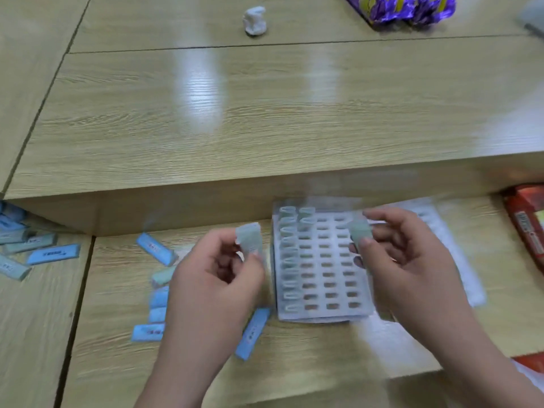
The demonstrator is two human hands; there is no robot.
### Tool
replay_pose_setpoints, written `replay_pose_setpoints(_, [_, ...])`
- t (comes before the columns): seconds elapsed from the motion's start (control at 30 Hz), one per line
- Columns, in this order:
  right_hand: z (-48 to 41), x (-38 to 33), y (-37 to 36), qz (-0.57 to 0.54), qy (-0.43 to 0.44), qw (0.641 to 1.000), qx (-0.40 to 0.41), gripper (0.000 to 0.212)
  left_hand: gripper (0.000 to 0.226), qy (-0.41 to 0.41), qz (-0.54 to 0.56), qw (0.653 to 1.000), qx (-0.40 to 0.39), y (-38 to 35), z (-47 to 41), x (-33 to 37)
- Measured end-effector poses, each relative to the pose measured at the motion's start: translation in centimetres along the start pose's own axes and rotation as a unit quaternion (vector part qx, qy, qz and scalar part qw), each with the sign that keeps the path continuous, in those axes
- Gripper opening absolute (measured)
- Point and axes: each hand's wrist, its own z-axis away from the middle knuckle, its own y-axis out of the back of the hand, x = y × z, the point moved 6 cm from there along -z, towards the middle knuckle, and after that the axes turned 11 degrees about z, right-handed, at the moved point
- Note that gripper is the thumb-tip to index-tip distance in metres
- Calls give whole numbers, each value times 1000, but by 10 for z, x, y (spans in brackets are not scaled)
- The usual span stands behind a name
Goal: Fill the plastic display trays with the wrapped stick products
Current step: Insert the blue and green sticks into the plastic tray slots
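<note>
The fingers (226, 245) of the left hand (217, 278) are curled and pinch a pale green wrapped stick (249, 238) by its lower end, so that it stands up above the knuckles, just left of centre in the frame. The right hand (409, 260) pinches a second wrapped stick (360, 229) between thumb and fingertips, its other fingers loosely spread, and holds it over the upper right part of the display tray (323, 315). That tray lies flat on the desk (265, 119) between the two hands, lower centre of the frame, with rows of small slots. Its left-hand column and the top of the next one hold pale looped shapes, too blurred to tell more, while the remaining slots show the wood colour through them. A white plastic sheet (459, 260) lies under and to the right of the tray. Loose blue wrapped sticks (156, 248) lie scattered on the desk around and below the left hand, and another cluster (54, 254) sits at the left edge. A red box (527, 222) lies at the right edge. On the raised desk surface beyond are a small white lump (254, 20) at top centre and a purple bag (406, 7) at upper right.
</note>
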Motion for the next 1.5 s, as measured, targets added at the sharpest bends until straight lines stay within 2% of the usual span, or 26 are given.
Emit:
replay_pose_setpoints(0.1, [-12,7,-1,22,21,1000,4,40,13,-16,3,1000,-15,-21,-5,4])
replay_pose_setpoints(0.3, [-30,5,-23,-16,39,999,-3,19,12,-37,-22,999,-16,-37,-14,0])
replay_pose_setpoints(0.63, [-37,11,-43,44,102,994,-25,32,23,-32,-19,999,4,-46,-10,-8])
replay_pose_setpoints(0.8, [-38,12,-44,68,128,989,-11,20,23,-21,-18,1000,1,-48,-10,-11])
replay_pose_setpoints(1.07, [-38,15,-44,104,139,985,-5,15,23,-23,-30,999,-2,-51,-13,-16])
replay_pose_setpoints(1.2, [-38,11,-42,143,182,973,-9,13,23,-26,-22,999,-3,-54,-14,-17])
replay_pose_setpoints(1.4, [-30,1,-52,268,254,929,-14,17,23,-31,-53,998,-21,-61,-13,-19])
replay_pose_setpoints(1.5, [-33,-2,-41,240,243,940,4,22,22,-27,-64,997,-12,-61,-14,-24])
